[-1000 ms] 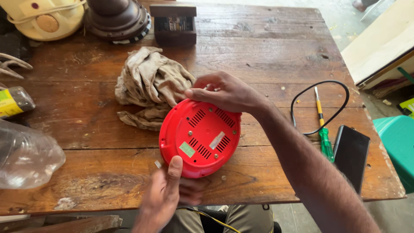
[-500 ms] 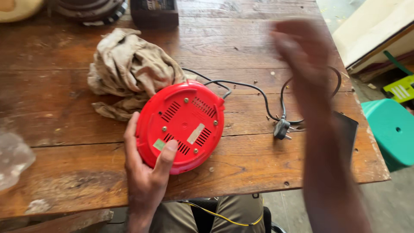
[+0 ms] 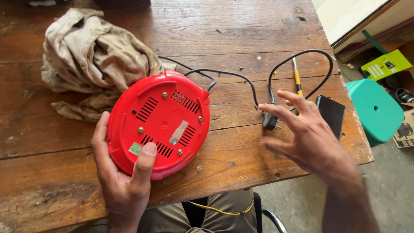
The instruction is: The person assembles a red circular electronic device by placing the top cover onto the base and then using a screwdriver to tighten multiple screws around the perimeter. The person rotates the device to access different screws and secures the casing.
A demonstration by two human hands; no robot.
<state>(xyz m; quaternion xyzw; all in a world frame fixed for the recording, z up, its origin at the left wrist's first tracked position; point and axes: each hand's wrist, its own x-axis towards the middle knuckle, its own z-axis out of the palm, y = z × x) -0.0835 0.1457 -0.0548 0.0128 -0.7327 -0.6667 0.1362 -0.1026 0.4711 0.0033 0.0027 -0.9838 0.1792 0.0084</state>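
Left hand (image 3: 123, 181) grips red appliance base (image 3: 158, 125), upside down on worktop (image 3: 241, 30). Right hand (image 3: 308, 136) open, empty, hovering right of base over plug (image 3: 270, 121). Screwdriver (image 3: 297, 80) beyond plug; base screws look next.

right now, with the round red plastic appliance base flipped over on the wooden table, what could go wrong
1. The black power cord trails from the round red plastic appliance base to its plug; the right hand, open just beside the plug, might snag the cord and tug the base.
2. Only the left hand steadies the base near the wooden table edge, so it could slide off.
3. The black phone lies at the table corner and might get knocked down.
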